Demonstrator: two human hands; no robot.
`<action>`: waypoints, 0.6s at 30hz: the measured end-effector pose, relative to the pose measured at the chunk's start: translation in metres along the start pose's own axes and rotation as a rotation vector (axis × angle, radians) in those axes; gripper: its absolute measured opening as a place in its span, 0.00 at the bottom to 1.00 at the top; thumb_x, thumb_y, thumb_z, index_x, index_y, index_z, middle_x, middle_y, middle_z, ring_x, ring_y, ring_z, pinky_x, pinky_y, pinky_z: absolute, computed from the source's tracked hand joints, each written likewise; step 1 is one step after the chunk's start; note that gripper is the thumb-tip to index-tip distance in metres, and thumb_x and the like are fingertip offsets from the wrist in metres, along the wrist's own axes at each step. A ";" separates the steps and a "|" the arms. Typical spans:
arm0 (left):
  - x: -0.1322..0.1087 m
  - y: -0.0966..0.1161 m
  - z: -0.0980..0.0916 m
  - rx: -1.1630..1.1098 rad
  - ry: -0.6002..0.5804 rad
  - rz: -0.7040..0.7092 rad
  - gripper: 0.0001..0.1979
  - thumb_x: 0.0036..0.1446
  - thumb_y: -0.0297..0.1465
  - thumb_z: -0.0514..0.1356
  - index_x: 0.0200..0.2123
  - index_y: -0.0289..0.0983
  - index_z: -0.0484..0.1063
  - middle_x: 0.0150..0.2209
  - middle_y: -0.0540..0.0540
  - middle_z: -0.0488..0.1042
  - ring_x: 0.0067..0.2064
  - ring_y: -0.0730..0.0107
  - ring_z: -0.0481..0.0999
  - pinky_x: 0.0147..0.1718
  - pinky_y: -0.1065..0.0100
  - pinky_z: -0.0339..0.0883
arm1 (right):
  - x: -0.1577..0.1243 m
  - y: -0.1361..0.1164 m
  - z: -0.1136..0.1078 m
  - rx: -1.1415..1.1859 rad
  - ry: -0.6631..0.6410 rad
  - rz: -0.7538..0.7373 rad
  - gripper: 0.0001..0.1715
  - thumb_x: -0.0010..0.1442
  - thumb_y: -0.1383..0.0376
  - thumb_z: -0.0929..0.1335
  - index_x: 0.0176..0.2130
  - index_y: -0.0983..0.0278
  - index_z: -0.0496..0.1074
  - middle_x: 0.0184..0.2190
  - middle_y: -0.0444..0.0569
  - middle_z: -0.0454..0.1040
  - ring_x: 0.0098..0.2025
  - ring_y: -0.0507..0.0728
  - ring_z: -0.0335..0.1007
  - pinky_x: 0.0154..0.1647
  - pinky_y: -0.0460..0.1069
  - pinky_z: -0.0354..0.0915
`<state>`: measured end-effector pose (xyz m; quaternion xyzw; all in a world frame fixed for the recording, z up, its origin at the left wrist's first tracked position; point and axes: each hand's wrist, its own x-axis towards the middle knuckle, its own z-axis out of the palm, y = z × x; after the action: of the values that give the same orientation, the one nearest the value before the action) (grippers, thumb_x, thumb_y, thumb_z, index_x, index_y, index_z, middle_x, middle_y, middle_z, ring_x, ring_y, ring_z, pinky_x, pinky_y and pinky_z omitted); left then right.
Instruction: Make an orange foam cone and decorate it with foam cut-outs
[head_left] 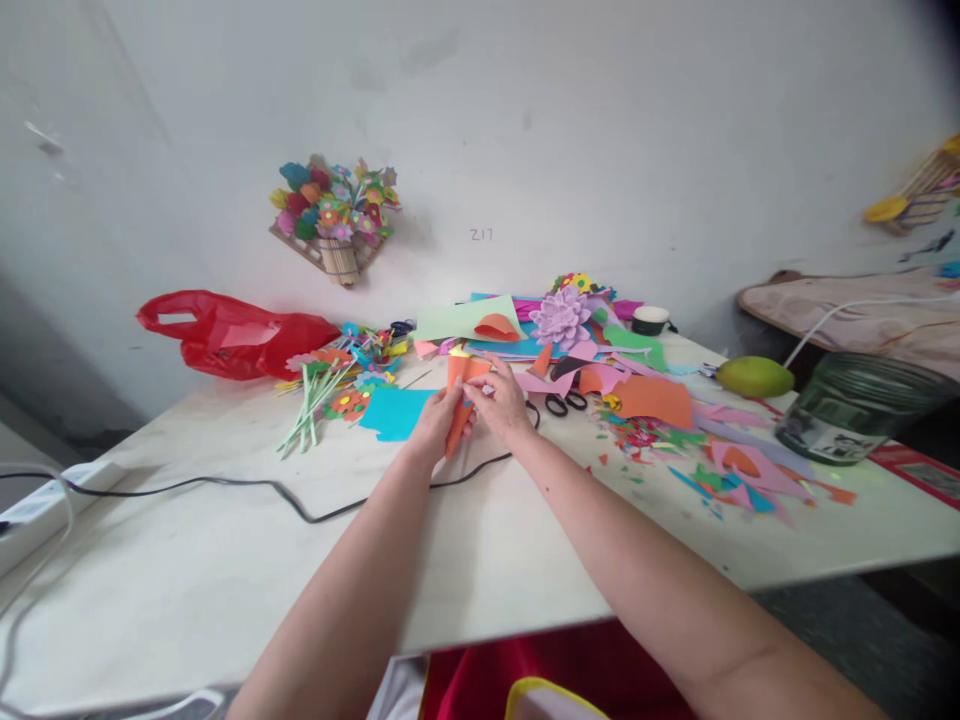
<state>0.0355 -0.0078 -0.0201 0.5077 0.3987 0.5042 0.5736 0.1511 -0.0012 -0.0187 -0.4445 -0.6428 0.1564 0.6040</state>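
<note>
Over the middle of the table, an orange craft sheet [456, 425] is curled into a narrow cone, its pointed end towards me. My left hand [437, 420] is closed around the cone's left side. My right hand [500, 400] pinches at its right side, fingertips meeting the left thumb. A bit of yellow [459, 351] shows at the cone's top; what it is cannot be made out. Beneath and left of the hands lies a blue sheet [397, 412]. Black-handled scissors [566, 403] rest right of my right hand.
A black cord [315, 519] crosses the table towards the hands. Left are green stems [311, 410], foam flowers [349, 405] and a red bag [232, 340]. Colourful scraps [739, 475], an orange sheet [656, 400], a lilac flower [561, 317] and a glass jar [844, 405] lie right.
</note>
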 end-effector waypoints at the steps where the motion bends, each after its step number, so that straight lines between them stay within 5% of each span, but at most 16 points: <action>1: 0.000 0.000 0.000 -0.008 0.004 -0.008 0.21 0.51 0.49 0.56 0.31 0.36 0.65 0.17 0.50 0.68 0.14 0.75 0.65 0.13 0.74 0.58 | 0.000 0.001 0.000 -0.006 0.000 -0.010 0.03 0.50 0.66 0.67 0.26 0.62 0.72 0.56 0.53 0.62 0.57 0.61 0.59 0.45 0.54 0.66; 6: -0.001 0.004 -0.001 -0.084 0.051 -0.075 0.25 0.52 0.52 0.53 0.33 0.34 0.69 0.18 0.48 0.69 0.15 0.75 0.65 0.13 0.74 0.57 | 0.001 0.003 -0.005 -0.093 -0.014 -0.076 0.09 0.51 0.68 0.65 0.32 0.61 0.74 0.58 0.51 0.60 0.54 0.60 0.62 0.47 0.55 0.66; 14: -0.001 0.007 -0.003 -0.191 0.047 -0.126 0.24 0.56 0.50 0.49 0.29 0.34 0.66 0.17 0.49 0.67 0.13 0.77 0.63 0.11 0.75 0.55 | 0.004 0.001 -0.020 -0.379 -0.232 -0.490 0.21 0.49 0.73 0.65 0.42 0.58 0.75 0.61 0.47 0.57 0.59 0.63 0.54 0.57 0.61 0.56; 18: 0.000 0.008 -0.006 -0.217 0.037 -0.172 0.23 0.58 0.48 0.47 0.26 0.34 0.64 0.17 0.49 0.66 0.13 0.78 0.61 0.11 0.76 0.53 | 0.003 -0.004 -0.024 -0.449 -0.262 -0.580 0.17 0.52 0.72 0.65 0.40 0.58 0.76 0.61 0.47 0.57 0.59 0.64 0.54 0.56 0.62 0.55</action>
<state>0.0285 -0.0072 -0.0129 0.3973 0.3945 0.5025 0.6588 0.1717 -0.0086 -0.0087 -0.3418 -0.8316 -0.1102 0.4236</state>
